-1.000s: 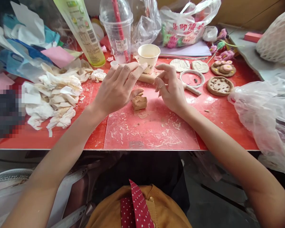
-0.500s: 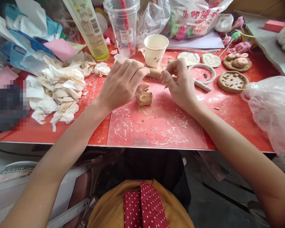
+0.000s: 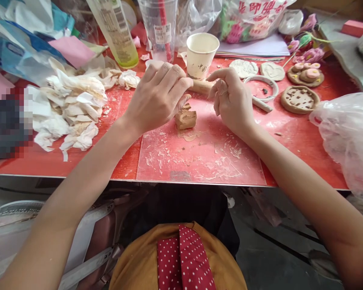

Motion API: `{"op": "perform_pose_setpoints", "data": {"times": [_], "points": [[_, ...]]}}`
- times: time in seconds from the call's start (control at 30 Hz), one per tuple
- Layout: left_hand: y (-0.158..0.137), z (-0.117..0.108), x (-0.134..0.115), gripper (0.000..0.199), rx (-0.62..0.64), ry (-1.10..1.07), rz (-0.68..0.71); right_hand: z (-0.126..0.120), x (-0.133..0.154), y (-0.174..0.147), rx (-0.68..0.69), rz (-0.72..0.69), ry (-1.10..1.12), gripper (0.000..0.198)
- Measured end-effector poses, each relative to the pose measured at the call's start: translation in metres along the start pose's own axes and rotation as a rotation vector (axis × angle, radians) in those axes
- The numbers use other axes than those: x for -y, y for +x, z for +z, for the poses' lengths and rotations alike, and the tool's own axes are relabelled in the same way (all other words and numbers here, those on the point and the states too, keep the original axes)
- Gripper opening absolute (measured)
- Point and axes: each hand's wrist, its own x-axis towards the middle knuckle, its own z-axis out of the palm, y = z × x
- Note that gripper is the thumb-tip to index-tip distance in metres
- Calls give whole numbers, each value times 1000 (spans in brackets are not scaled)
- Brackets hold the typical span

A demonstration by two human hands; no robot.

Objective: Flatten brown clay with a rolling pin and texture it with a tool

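Note:
My left hand [image 3: 160,94] hovers over the left of the clear work mat [image 3: 199,161], its fingers curled downward and the thumb tip smeared with clay. What the fingers hold, if anything, is hidden. Just below its thumb sits a rough block of brown clay [image 3: 186,120] with a torn top. My right hand [image 3: 232,102] is closed, fingertips drawn in towards the thumb; I cannot make out anything between them. Between the hands, a brown roll [image 3: 201,87] lies in front of a paper cup [image 3: 202,56], its ends partly behind the fingers.
Crumpled tissues [image 3: 78,104] pile up on the left. A green-bottomed bottle [image 3: 117,36] and a plastic cup [image 3: 159,32] stand behind. Clay discs [image 3: 301,99], a clay ring [image 3: 272,89] and a plastic bag [image 3: 345,129] lie right. The table's front edge is close.
My right hand has shifted slightly right, away from the left hand, and its fingers have curled in more. The clay block stays on the mat. The view has moved a little.

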Motion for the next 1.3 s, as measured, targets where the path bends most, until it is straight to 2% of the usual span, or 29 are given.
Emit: {"op": "perform_pose_setpoints", "data": {"times": [0.13,0.27,0.33,0.43,0.63,0.7,0.83,0.97,1.1,1.3], "points": [[1,5,3,39,78,135,73,4,-5,0,-18,15,185,25],[1,13,4,41,134,103,107,6,-6,3,-109,-93,295,37],[1,14,6,41,143,36,117,5,-2,4,-52,-139,249,45],[1,11,9,42,208,-35,142,1,7,5,117,-140,120,48],[0,-3,11,77,366,-60,84,-5,18,6,290,-149,31,39],[1,-5,10,79,413,-79,59,-4,17,6,345,-168,29,40],[1,-3,6,64,444,-106,41,0,13,2,404,-143,47,46],[-1,1,2,47,385,-22,59,6,11,0,347,-115,97,37],[-2,6,-1,40,335,53,69,9,9,0,285,-80,109,31],[-2,13,-3,22,250,149,90,14,4,-2,261,-43,107,25]]}}
